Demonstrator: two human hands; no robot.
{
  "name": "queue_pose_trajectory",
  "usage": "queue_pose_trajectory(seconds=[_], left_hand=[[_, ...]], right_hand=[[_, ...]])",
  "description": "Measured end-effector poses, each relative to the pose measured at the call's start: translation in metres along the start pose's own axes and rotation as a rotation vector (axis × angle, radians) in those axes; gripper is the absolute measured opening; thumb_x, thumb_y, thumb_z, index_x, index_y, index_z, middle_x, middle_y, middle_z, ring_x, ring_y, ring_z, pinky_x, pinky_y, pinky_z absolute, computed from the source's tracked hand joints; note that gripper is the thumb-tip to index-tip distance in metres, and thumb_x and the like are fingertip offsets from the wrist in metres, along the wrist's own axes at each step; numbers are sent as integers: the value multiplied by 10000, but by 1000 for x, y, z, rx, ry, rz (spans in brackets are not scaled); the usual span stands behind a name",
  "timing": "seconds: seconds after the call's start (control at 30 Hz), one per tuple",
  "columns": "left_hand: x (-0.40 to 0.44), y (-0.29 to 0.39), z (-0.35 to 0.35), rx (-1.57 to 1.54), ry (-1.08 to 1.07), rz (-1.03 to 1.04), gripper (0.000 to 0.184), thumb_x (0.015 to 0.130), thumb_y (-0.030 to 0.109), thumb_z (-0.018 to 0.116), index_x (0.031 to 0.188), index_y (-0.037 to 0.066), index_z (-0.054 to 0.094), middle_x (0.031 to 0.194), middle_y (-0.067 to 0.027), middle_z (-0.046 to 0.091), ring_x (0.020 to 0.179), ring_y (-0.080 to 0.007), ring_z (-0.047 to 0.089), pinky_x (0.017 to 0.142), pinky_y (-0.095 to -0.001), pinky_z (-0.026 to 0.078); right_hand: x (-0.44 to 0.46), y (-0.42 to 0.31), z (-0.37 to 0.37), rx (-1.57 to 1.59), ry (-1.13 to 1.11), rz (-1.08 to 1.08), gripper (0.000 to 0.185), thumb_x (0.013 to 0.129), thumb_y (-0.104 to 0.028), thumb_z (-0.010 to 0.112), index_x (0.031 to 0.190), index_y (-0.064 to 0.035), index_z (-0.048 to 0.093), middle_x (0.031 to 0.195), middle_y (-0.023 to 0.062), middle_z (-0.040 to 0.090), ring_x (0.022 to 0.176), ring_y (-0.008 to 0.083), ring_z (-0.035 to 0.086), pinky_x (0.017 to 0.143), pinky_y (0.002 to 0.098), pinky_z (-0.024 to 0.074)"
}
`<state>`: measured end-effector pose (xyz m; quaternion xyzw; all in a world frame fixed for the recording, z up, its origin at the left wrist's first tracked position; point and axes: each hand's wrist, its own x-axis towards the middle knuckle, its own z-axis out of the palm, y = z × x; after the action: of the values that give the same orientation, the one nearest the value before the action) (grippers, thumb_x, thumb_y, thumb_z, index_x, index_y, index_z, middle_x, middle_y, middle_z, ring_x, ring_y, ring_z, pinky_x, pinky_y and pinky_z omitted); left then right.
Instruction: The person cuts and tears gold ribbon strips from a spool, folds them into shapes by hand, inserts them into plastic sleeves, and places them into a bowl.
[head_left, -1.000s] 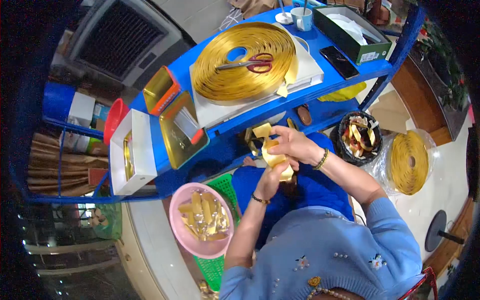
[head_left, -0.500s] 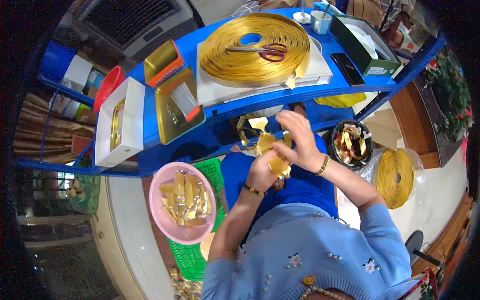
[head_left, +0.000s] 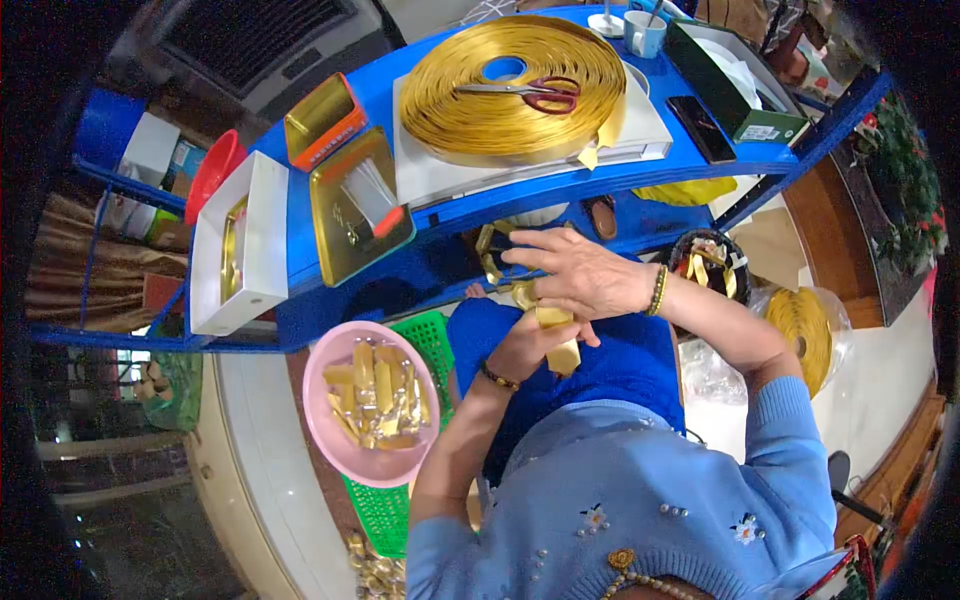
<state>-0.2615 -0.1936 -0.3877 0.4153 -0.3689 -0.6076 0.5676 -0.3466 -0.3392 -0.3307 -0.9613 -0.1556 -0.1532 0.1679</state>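
Over my lap, my left hand (head_left: 530, 345) is closed around a folded gold strip (head_left: 563, 358). The strip's lower end sticks out below the fingers, and its upper part shows between my two hands. My right hand (head_left: 595, 275) lies across the top of it, palm down with fingers stretched out and apart, the lower fingers touching the gold. Part of the strip is hidden under that hand. To the left, a pink basin (head_left: 318, 410) holds several folded gold pieces (head_left: 383, 385).
A large gold ribbon coil (head_left: 440, 110) with scissors (head_left: 545, 95) on it sits on the blue table (head_left: 375, 90). Around it are a white box (head_left: 250, 280), a gold tray (head_left: 340, 250) and a phone (head_left: 700, 128). A bin (head_left: 738, 285) and another coil (head_left: 800, 325) stand right.
My right hand has turned palm down and stretched its fingers over the gold strip. The loose, crumpled-looking gold pieces between my hands now show as a narrower folded strip.
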Motion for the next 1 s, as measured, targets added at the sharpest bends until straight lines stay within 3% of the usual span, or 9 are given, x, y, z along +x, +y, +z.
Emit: queue_pose_trajectory(seconds=[0.17, 0.4, 0.53, 0.6, 0.67, 0.73, 0.87, 0.9, 1.0], left_hand=[[-1, -15, -12, -83, 33, -90, 174, 837, 142, 530, 931, 0, 568, 801, -105, 617, 797, -198, 602, 720, -321, 478], [2, -20, -23, 293, 63, -21, 148, 833, 139, 523, 890, 14, 578, 768, -81, 601, 732, -161, 582, 708, -297, 471], [3, -22, -25, 185, 162, -8, 136, 839, 152, 527, 812, 24, 562, 741, -57, 576, 669, -125, 542, 673, -274, 461], [3, -19, -27, 133, 216, -57, 133, 842, 154, 532, 809, 27, 551, 722, -39, 557, 649, -115, 526, 651, -266, 455], [4, -13, -27, 125, 253, -106, 130, 843, 156, 541, 827, 27, 541, 703, -19, 535, 631, -110, 515, 628, -259, 449], [8, -18, -21, 37, 221, -45, 130, 841, 158, 550, 856, 29, 540, 698, -11, 535, 619, -108, 517, 607, -253, 447], [15, -23, -12, -88, 151, -50, 154, 851, 168, 551, 925, 34, 538, 718, -12, 563, 612, -102, 533, 578, -237, 441], [14, -22, -12, -31, 157, -62, 164, 859, 173, 544, 944, 33, 536, 723, -15, 569, 620, -104, 540, 576, -237, 444], [8, -16, -9, 79, 196, -78, 175, 882, 173, 524, 962, 18, 542, 732, -26, 583, 648, -113, 561, 592, -241, 453]], right_hand=[[-3, -2, 9, -40, 22, 42, 347, 814, -264, 555, 1137, -137, 565, 1286, 145, 400, 1259, 323, 304, 975, 447, 299], [-6, -1, 24, -99, -58, 16, 391, 827, -300, 537, 1174, -121, 516, 1320, 134, 361, 1278, 304, 268, 990, 446, 284], [-9, 0, 19, 2, 248, 136, 459, 775, -321, 604, 1157, -86, 504, 1266, 146, 422, 1206, 325, 378, 969, 447, 313], [-19, 0, 15, 79, 444, 352, 625, 721, -238, 694, 1249, -39, 427, 1245, 160, 461, 1152, 310, 444, 954, 398, 343], [-28, -5, 29, 458, 468, 617, 702, 717, -169, 722, 1295, -24, 352, 1222, 137, 488, 1136, 239, 470, 942, 354, 380], [-35, -8, 48, 925, 379, 707, 734, 732, -118, 719, 1324, -29, 295, 1180, 120, 516, 1120, 175, 470, 930, 313, 402], [-22, -23, 32, 1325, 221, 915, 641, 763, -45, 663, 1306, -50, 322, 1017, 78, 577, 854, 118, 572, 737, 251, 493], [-19, -25, 32, 1277, 254, 909, 602, 771, -19, 640, 1289, -61, 337, 974, 53, 578, 639, 79, 561, 517, 216, 483], [-19, -20, 44, 1179, 317, 855, 590, 767, -7, 638, 1277, -66, 348, 952, 47, 575, 654, 77, 553, 523, 210, 467]])
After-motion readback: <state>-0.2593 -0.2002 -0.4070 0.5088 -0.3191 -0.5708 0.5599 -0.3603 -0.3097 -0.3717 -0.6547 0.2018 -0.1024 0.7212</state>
